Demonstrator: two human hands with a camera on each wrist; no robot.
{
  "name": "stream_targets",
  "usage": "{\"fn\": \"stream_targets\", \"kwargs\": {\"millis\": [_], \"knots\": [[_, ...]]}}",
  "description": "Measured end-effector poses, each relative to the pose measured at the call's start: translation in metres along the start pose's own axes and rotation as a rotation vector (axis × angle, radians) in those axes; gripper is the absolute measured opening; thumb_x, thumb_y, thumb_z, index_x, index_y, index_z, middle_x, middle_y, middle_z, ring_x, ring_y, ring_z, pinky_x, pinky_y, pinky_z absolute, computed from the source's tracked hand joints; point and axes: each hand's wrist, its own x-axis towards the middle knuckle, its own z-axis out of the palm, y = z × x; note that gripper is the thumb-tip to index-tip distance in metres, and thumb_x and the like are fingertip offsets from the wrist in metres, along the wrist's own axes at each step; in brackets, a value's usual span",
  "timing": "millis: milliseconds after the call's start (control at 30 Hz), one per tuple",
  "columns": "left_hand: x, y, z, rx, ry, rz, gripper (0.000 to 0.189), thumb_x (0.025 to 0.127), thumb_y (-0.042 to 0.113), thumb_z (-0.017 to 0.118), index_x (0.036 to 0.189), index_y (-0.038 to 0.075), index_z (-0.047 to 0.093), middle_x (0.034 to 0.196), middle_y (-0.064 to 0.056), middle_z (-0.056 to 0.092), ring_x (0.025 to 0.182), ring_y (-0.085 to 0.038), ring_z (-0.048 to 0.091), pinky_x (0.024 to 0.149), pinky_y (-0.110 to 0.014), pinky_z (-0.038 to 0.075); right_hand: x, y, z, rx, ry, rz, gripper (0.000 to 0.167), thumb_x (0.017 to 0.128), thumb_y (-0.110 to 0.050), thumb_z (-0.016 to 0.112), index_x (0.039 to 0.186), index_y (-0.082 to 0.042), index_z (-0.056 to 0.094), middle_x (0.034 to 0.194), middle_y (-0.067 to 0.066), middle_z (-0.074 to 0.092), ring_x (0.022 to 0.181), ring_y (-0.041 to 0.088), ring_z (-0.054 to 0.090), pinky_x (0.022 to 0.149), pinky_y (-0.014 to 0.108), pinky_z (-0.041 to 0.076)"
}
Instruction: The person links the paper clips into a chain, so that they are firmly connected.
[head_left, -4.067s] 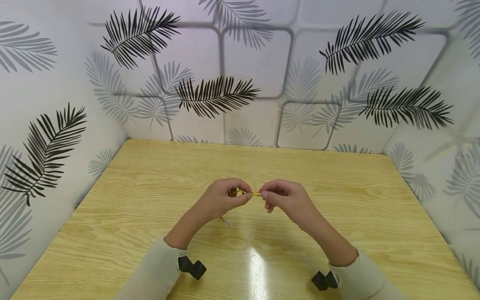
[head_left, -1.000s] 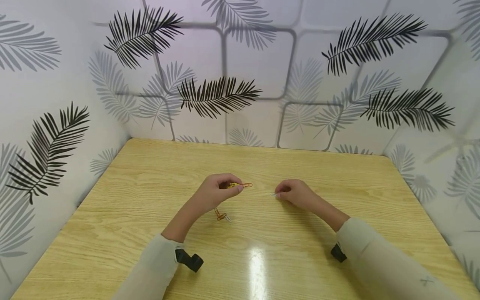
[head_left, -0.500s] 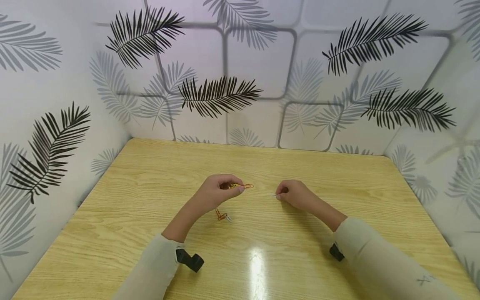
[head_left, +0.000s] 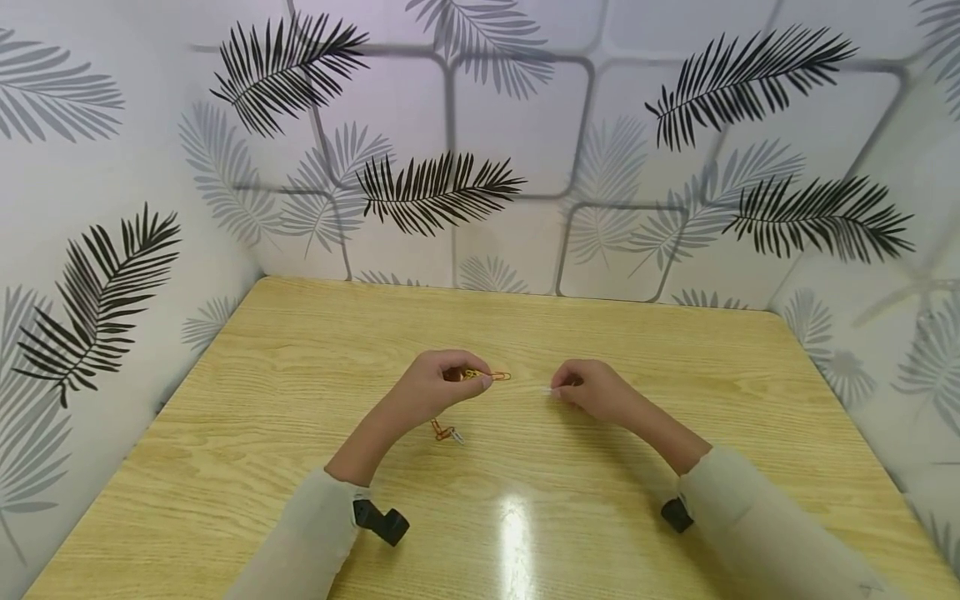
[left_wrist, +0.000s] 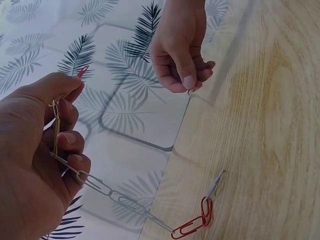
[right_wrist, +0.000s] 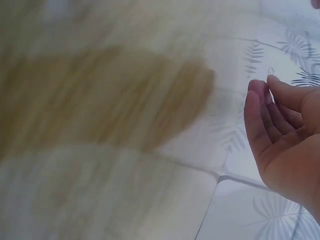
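Observation:
My left hand (head_left: 431, 387) pinches a red paper clip (head_left: 502, 376) between thumb and index finger, its end sticking out to the right. Linked behind it, yellow paper clips (head_left: 471, 374) lie inside the curled fingers. From there the chain hangs below the hand: white paper clips (left_wrist: 95, 182), then red ones (left_wrist: 190, 227), with a white clip (left_wrist: 215, 184) at the end. To the right, apart from the chain, my right hand (head_left: 600, 392) pinches a single pale paper clip (head_left: 547, 391) at its fingertips. Only a thin wire loop of that clip (right_wrist: 270, 71) shows in the right wrist view.
A wood-grain table (head_left: 337, 333) lies under both hands. Leaf-patterned walls (head_left: 510, 242) stand behind it and at the sides. Black wrist cameras (head_left: 381, 522) sit at both cuffs.
About four seconds ago both hands met at a yellow clip. Since then they have separated; the left came to pinch a red clip and the right a pale one. Lately the left shifted slightly right.

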Motion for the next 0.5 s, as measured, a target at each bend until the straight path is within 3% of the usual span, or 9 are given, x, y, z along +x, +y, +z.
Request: {"fn": "stream_targets", "kwargs": {"millis": [200, 500], "knots": [[0.000, 0.004, 0.003, 0.023, -0.006, 0.000, 0.016, 0.097, 0.029, 0.069, 0.107, 0.018, 0.076, 0.086, 0.000, 0.062, 0.071, -0.020, 0.048, 0.063, -0.030, 0.042, -0.015, -0.018, -0.003, 0.148, 0.006, -0.073, 0.020, 0.100, -0.015, 0.064, 0.113, 0.001, 0.067, 0.092, 0.020, 0.067, 0.076, 0.022, 0.063, 0.073, 0.042, 0.058], [0.000, 0.008, 0.009, 0.105, -0.019, 0.004, 0.014, 0.097, 0.031, 0.069, 0.106, 0.023, 0.076, 0.090, 0.003, 0.064, 0.070, -0.018, 0.051, 0.062, -0.031, 0.045, -0.045, -0.063, -0.006, 0.379, 0.098, -0.126, 0.025, 0.098, -0.022, 0.068, 0.114, -0.002, 0.069, 0.093, 0.018, 0.066, 0.078, 0.025, 0.067, 0.075, 0.040, 0.059]]}}
